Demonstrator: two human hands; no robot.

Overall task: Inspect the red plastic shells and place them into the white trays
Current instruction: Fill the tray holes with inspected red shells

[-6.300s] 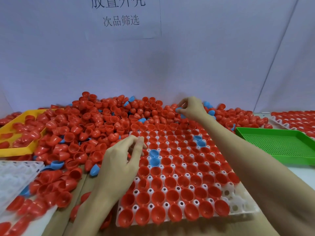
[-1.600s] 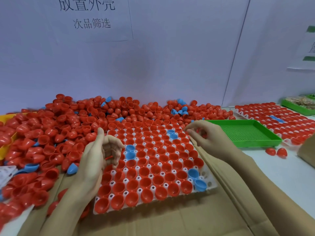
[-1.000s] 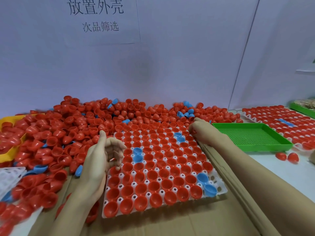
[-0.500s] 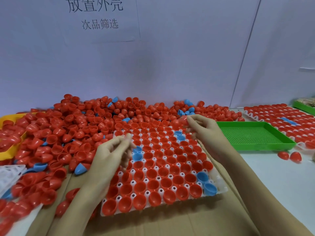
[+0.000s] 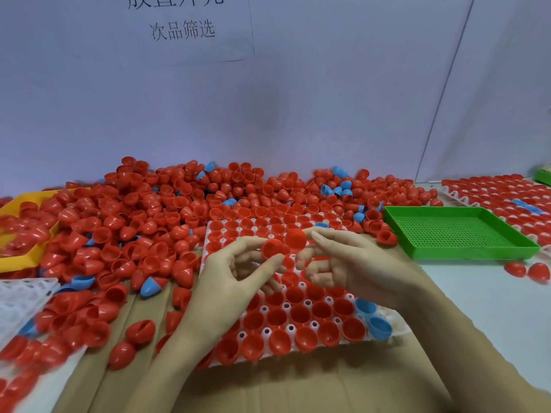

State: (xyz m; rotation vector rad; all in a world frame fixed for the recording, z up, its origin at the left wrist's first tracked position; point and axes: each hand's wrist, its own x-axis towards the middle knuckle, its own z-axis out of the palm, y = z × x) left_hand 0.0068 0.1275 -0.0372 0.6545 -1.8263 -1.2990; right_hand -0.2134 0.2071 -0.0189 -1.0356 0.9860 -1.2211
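A white tray (image 5: 396, 326) sits on cardboard before me, its cells holding several red shells and a few blue ones. Both hands hover above its middle. My left hand (image 5: 235, 281) pinches a red shell (image 5: 272, 248) between thumb and fingers, its hollow side towards me. My right hand (image 5: 346, 263) pinches a second red shell (image 5: 295, 237) right beside the first, and the two shells touch. A big heap of loose red shells (image 5: 143, 228) with a few blue ones covers the table to the left and behind the tray.
A green mesh tray (image 5: 453, 234) stands at the right, with two loose red shells (image 5: 527, 270) in front of it. Another filled white tray (image 5: 501, 201) is far right. A yellow bin (image 5: 26, 254) and another white tray (image 5: 18, 299) lie at the left.
My right hand came back from the tray's far edge with a red shell. My left hand rose with its own shell, and both now meet above the tray's middle.
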